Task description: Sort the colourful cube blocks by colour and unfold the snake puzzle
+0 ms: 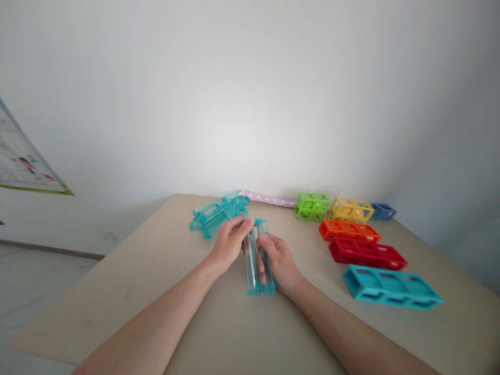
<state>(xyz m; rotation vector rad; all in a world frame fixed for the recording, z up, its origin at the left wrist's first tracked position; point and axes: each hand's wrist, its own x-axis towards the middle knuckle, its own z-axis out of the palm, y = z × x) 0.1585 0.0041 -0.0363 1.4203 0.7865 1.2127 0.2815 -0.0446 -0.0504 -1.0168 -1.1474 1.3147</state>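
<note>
Between my hands, over the middle of the table, are long translucent teal plastic pieces, side by side with their length running away from me. My left hand grips the upper left edge, thumb on top. My right hand is closed round the right side, its thumb on the upper face and some fingers showing through the gap. Whether the pieces are joined cannot be made out. Just beyond my left hand lies a loose pile of similar translucent teal pieces.
To the right lie open-frame blocks: teal, red, orange, yellow, green and dark blue. A pale purple patterned strip lies along the wall. A poster hangs at left.
</note>
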